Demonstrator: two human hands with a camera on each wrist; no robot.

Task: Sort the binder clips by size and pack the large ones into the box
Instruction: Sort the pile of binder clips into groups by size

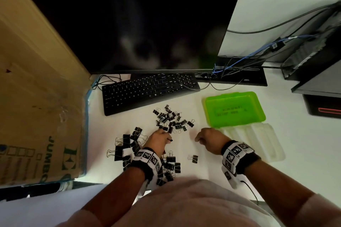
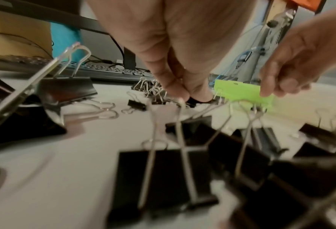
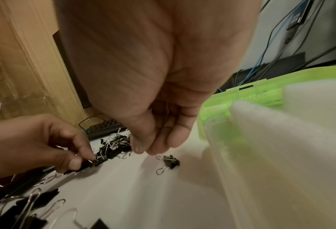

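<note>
Black binder clips lie in groups on the white desk: a pile of small clips (image 1: pixel 171 120), large clips (image 1: pixel 127 145) at the left, and more clips (image 1: pixel 170 167) by my left wrist. My left hand (image 1: pixel 158 139) pinches a small black clip (image 3: pixel 92 163) at the near edge of the small pile, seen also in the left wrist view as clip (image 2: pixel 192 101). My right hand (image 1: pixel 207 139) hovers with loosely curled fingers (image 3: pixel 173 139) and I see nothing held. One small clip (image 3: pixel 168 161) lies under it. The open green box (image 1: pixel 234 108) stands empty at the right.
The box's clear lid (image 1: pixel 258 142) lies flat in front of the box. A black keyboard (image 1: pixel 147 92) and a dark monitor (image 1: pixel 138 27) are behind the clips. A cardboard carton (image 1: pixel 36 116) walls the left side. Cables and a computer case (image 1: pixel 313 51) fill the far right.
</note>
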